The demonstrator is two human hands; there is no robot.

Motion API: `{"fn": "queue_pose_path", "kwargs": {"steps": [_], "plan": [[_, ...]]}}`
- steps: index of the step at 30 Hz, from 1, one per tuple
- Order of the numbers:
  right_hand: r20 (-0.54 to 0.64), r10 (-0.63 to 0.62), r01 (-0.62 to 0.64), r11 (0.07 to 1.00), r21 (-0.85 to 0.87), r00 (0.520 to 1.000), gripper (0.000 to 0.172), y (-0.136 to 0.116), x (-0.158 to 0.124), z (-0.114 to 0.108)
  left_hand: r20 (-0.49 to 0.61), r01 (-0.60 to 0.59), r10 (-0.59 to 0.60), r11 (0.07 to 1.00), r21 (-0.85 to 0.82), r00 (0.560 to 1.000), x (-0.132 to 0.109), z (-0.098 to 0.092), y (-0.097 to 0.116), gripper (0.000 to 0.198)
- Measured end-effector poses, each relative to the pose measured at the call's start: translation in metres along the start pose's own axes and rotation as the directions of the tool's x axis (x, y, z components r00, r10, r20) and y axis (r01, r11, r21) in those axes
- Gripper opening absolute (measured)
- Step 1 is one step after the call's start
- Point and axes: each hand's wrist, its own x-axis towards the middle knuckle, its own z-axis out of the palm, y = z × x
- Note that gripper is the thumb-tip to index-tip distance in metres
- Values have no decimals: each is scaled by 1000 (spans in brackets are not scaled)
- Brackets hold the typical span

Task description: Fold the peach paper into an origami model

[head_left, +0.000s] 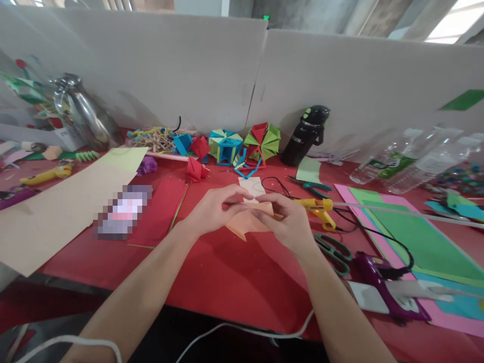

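Observation:
Over the middle of the red table (227, 282), a piece of folded orange paper (251, 222) is held between both hands. My left hand (215, 209) pinches its left side, thumb below and fingers above. My right hand (289, 219) grips the right side the same way, fingertips close to those of the left. The paper's upper edge curls over, and part of it is hidden by the fingers. Just behind the hands lies a small white paper piece (252, 186). A yellow glue gun (321, 212) rests beside my right hand, with dark-handled scissors (335, 252) nearer to me.
Folded paper shapes (226, 146) and a black bottle (307, 136) stand along the white partition (170, 75). At right are a purple power strip (389, 287), coloured sheets (423, 237) and plastic bottles (401, 156). A phone (124, 212) and a large cream sheet (64, 212) lie left.

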Motion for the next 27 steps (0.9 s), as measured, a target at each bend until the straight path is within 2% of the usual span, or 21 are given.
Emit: {"fn": "queue_pose_path", "kwargs": {"steps": [2, 3, 6, 11, 15, 19, 23, 27], "plan": [[-35, -129, 126, 989, -77, 991, 7, -2, -1, 0, -13, 21, -21, 1000, 6, 1000, 1, -2, 2, 32], [-48, -200, 194, 975, -109, 979, 4, -3, -2, 1, -15, 41, -41, 999, 12, 999, 1, -3, 2, 33], [-50, -348, 331, 922, -202, 936, 13, -4, -4, 3, -16, 94, -93, 993, 73, 995, 1, -6, 1, 24], [-32, -438, 414, 870, -266, 899, 21, -5, -7, 7, -55, 109, -102, 981, 159, 993, 0, -11, -3, 19], [-30, -437, 408, 859, -309, 899, 21, -5, -6, 8, -87, 78, -66, 986, 146, 994, -1, -14, -3, 18], [3, -381, 361, 872, -330, 924, 46, 1, -4, 5, -101, 29, -17, 992, 123, 995, -2, -15, -3, 16], [52, -339, 339, 896, -285, 939, 32, 6, -2, 1, -84, 14, -2, 990, 140, 996, -2, -16, -3, 15], [12, -269, 264, 935, -235, 963, 19, 2, -2, 0, -75, 41, -31, 989, 141, 997, -2, -17, 0, 13]]}}
